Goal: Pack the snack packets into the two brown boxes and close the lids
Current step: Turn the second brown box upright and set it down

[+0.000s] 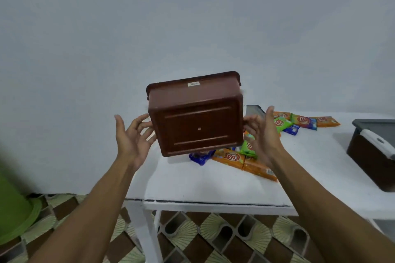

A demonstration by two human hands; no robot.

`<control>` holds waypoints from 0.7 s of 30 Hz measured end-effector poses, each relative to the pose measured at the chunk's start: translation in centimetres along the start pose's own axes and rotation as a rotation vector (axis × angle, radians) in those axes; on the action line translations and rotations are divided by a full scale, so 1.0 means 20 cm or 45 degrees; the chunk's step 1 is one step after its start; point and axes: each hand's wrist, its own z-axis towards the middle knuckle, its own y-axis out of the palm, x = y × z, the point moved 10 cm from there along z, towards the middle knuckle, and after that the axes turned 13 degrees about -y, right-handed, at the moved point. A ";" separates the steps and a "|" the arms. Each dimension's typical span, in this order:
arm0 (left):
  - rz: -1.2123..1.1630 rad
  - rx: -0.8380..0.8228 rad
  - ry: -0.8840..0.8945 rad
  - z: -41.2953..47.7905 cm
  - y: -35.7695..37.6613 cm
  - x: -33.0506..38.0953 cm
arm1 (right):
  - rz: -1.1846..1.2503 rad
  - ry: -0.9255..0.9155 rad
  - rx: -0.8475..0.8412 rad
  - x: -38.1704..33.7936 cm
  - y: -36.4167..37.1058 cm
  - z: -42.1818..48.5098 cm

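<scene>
We held one brown box [195, 115] up above the white table [213, 186], tipped so that its underside faced us and its rim pointed away toward the wall [192, 17]. Our left hand [132, 136] was spread wide at the box's left side, fingertips touching or just beside its wall; whether they pressed it we could not tell. Our right hand [264, 134] was likewise wide open at the right side, fingers just at the box's edge, thumb raised. The box sat between the two palms, neither hand closed round it.

Below and behind the box, snack packets [237, 157] lay scattered on the table: orange, green and blue ones near the box's lower right corner, and more packets [303, 121] farther back toward the wall. A grey lid [253, 111] showed just behind our right hand. The second brown box [372, 166] stood at the table's right, well apart, with a grey lid and a white latch on top.

The table's near edge ran across below our forearms, with bare tabletop between it and the packets. To the left of the table was patterned floor [192, 239] and a green object [15, 205] at the frame's edge.
</scene>
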 end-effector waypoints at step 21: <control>1.328 0.472 -0.231 -0.06 -0.16 -0.02 | -0.843 0.116 -0.153 0.10 0.02 -0.06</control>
